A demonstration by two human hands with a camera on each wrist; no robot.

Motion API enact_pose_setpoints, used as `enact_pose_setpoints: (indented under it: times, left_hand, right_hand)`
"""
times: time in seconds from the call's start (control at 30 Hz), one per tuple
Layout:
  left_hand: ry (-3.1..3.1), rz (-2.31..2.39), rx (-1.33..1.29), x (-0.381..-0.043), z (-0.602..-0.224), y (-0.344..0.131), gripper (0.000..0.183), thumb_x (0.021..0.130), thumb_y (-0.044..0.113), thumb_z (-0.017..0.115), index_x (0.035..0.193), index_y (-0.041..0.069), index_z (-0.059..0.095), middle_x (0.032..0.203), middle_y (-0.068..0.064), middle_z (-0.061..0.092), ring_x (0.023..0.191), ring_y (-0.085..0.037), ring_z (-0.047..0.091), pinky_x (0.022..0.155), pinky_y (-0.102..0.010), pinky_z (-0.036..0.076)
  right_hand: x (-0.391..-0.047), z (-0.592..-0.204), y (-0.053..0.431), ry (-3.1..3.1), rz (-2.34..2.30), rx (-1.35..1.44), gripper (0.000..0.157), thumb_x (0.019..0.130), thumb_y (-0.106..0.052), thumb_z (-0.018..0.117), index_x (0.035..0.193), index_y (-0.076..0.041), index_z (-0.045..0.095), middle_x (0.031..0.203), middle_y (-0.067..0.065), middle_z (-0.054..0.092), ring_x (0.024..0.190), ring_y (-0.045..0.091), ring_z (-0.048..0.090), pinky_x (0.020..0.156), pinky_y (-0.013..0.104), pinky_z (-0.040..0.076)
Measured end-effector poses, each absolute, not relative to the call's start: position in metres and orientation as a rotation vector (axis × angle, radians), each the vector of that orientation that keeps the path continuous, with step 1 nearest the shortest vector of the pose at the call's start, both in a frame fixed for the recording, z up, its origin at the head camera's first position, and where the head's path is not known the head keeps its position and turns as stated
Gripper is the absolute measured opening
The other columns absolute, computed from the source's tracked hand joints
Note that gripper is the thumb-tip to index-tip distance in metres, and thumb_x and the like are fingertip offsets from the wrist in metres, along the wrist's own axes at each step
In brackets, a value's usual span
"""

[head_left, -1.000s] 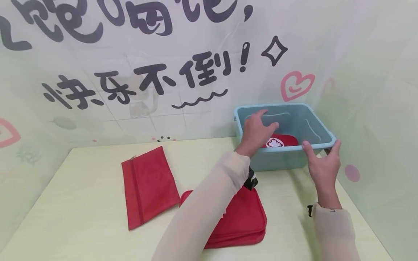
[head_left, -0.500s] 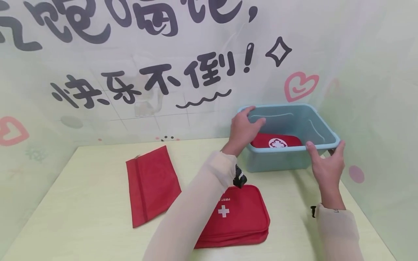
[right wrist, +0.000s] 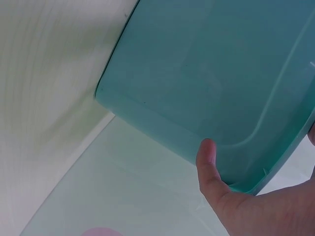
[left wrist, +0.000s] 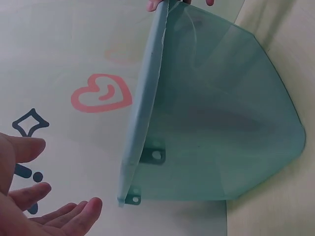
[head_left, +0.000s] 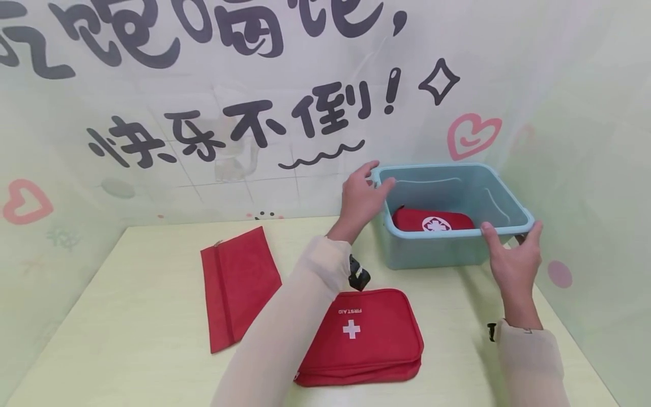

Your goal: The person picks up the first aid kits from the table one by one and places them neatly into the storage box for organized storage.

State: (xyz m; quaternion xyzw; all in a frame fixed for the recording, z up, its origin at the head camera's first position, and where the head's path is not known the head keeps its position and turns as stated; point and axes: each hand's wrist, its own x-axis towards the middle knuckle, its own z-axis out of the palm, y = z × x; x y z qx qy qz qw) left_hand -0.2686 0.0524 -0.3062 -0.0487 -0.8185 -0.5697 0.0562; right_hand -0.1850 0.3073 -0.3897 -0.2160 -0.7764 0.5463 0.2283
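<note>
A light-blue plastic bin (head_left: 432, 251) stands at the back right of the table. Inside it lies a red case (head_left: 408, 219) with a white round emblem. My right hand (head_left: 515, 265) grips the bin's front right corner, thumb at the rim; the right wrist view shows one finger against the outer wall. Just beside the left rim is my left hand (head_left: 357, 198); in the left wrist view its fingers (left wrist: 74, 221) are spread, apart from the bin. Nearer lies a red first aid bag (head_left: 373, 330) with a white cross, partly behind my left sleeve.
On the table (head_left: 117, 316), left of the bag, lies a flat red zip pouch (head_left: 249, 282). A printed cloth wall (head_left: 315, 186) with dark lettering closes off the back, and another side (head_left: 585, 198) rises close to the bin's right.
My left hand has come out from over the bin's inside and moved left past its rim, uncovering the red case and first aid bag. My right hand stays on the corner.
</note>
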Motion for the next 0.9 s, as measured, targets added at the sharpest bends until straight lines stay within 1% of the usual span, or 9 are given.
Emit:
enact_pose_setpoints:
  times: [0.1, 0.33, 0.5, 0.7, 0.8, 0.9]
  left_hand:
    - [-2.469, -1.734, -0.124, -0.270, -0.309, 0.043, 0.051, 0.095, 0.026, 0.067, 0.144, 0.015, 0.053, 0.142, -0.011, 0.054, 0.127, -0.029, 0.055, 0.097, -0.042, 0.052]
    - [-2.434, -1.717, -0.086, -0.272, -0.316, 0.023, 0.052, 0.094, 0.028, 0.067, 0.143, 0.015, 0.054, 0.139, -0.013, 0.055, 0.126, -0.030, 0.056, 0.097, -0.043, 0.052]
    - [-2.450, -1.708, -0.082, -0.272, -0.319, 0.010, 0.054, 0.094, 0.029, 0.067, 0.144, 0.015, 0.052, 0.141, -0.012, 0.054, 0.126, -0.030, 0.056, 0.096, -0.042, 0.052]
    - [-2.445, -1.700, -0.040, -0.273, -0.328, -0.009, 0.055, 0.095, 0.028, 0.066, 0.146, 0.015, 0.051, 0.142, -0.016, 0.052, 0.120, -0.028, 0.060, 0.093, -0.041, 0.054]
    - [-2.441, -1.711, -0.023, -0.272, -0.332, -0.018, 0.055, 0.095, 0.028, 0.066, 0.145, 0.015, 0.051, 0.142, -0.016, 0.052, 0.118, -0.027, 0.061, 0.093, -0.042, 0.053]
    - [-2.448, -1.717, -0.004, -0.270, -0.338, -0.028, 0.054, 0.095, 0.028, 0.066, 0.145, 0.015, 0.051, 0.141, -0.015, 0.053, 0.118, -0.026, 0.062, 0.093, -0.042, 0.053]
  right_hand:
    - [-0.185, -0.389, 0.308, -2.135, 1.507, -0.591, 0.084, 0.092, -0.043, 0.068, 0.157, -0.028, 0.018, 0.161, 0.000, 0.029, 0.148, 0.022, 0.025, 0.118, 0.048, 0.025]
    - [-0.184, -0.388, 0.307, -2.136, 1.510, -0.593, 0.082, 0.091, -0.043, 0.068, 0.156, -0.027, 0.020, 0.160, 0.001, 0.031, 0.148, 0.022, 0.026, 0.118, 0.049, 0.025]
    - [-0.184, -0.388, 0.306, -2.139, 1.500, -0.607, 0.082, 0.091, -0.044, 0.068, 0.156, -0.028, 0.020, 0.160, 0.001, 0.031, 0.148, 0.022, 0.026, 0.118, 0.049, 0.025]
    - [-0.185, -0.388, 0.305, -2.144, 1.496, -0.617, 0.083, 0.091, -0.045, 0.067, 0.156, -0.028, 0.019, 0.161, 0.000, 0.030, 0.149, 0.022, 0.025, 0.118, 0.049, 0.025]
    - [-0.184, -0.388, 0.305, -2.148, 1.499, -0.629, 0.085, 0.091, -0.046, 0.067, 0.157, -0.029, 0.017, 0.162, -0.001, 0.028, 0.149, 0.022, 0.024, 0.118, 0.049, 0.025]
    - [-0.184, -0.388, 0.306, -2.148, 1.501, -0.629, 0.084, 0.091, -0.047, 0.067, 0.157, -0.030, 0.017, 0.161, -0.001, 0.028, 0.149, 0.021, 0.024, 0.118, 0.048, 0.025]
